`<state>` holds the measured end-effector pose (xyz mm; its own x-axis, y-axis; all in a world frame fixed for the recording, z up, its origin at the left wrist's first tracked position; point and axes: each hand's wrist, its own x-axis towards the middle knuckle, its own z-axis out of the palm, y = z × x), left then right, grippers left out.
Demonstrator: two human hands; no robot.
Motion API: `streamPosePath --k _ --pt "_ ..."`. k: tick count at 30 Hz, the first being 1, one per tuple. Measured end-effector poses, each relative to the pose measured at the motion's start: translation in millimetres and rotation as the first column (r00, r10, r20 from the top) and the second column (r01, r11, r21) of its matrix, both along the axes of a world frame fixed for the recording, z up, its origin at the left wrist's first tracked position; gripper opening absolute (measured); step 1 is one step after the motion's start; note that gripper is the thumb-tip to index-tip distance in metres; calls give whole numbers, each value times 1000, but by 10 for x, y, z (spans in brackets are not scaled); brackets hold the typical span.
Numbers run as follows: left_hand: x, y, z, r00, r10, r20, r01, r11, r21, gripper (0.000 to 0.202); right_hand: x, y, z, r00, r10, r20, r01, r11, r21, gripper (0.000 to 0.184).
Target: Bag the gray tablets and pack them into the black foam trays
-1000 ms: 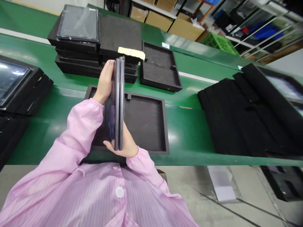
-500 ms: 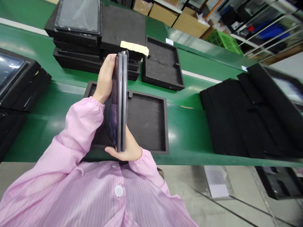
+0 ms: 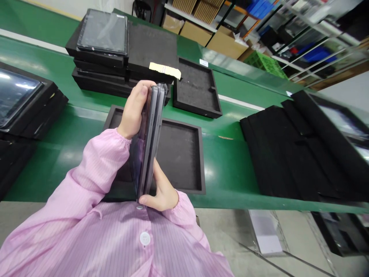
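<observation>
Two dark tablets (image 3: 152, 130) stand on edge, pressed together, between my hands. At their far end my left hand (image 3: 134, 109) is closed around them, with its thumb at the top corner. My right hand (image 3: 162, 192) grips the near end from the right, its thumb at the lower corner. Speaker holes show along the grey edges facing up, and a dark glossy screen faces left. Below them lies a black foam tray (image 3: 181, 154) with a raised rim; the tablets and my left arm hide part of it.
Stacked foam trays with a tablet (image 3: 103, 31) on top stand at the back left, a yellow paper strip (image 3: 165, 70) beside it. Another foam tray (image 3: 197, 86) lies behind. More black stacks flank the green bench (image 3: 221, 161), at left (image 3: 43, 104) and right (image 3: 288, 154).
The pair of tablets has tilted, its far end leaning right and its near end shifting left and closer to my body. Both hands keep hold. The view has tipped up slightly.
</observation>
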<state>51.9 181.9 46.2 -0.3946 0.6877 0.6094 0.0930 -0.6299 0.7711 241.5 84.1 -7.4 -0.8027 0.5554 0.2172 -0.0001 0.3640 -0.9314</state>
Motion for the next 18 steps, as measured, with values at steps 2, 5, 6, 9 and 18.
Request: streamPosePath --k 2,5,6,9,18 --pt "48 -62 34 1000 -6 -19 6 1000 -25 45 -19 -2 26 999 -39 -8 39 999 23 108" --pt "110 -135 84 999 -36 -31 35 998 -47 45 -64 -1 46 994 -103 -40 104 994 41 102" --pt "126 -152 97 999 -42 -27 41 997 -62 45 -78 -1 44 992 -121 -41 123 992 43 102" --pt "155 -179 118 999 -43 -16 41 993 -109 45 -108 -6 25 987 -159 -17 160 986 50 106" --pt "178 -207 157 997 -50 -63 47 998 -42 45 -149 -65 43 985 -163 -54 167 983 75 93"
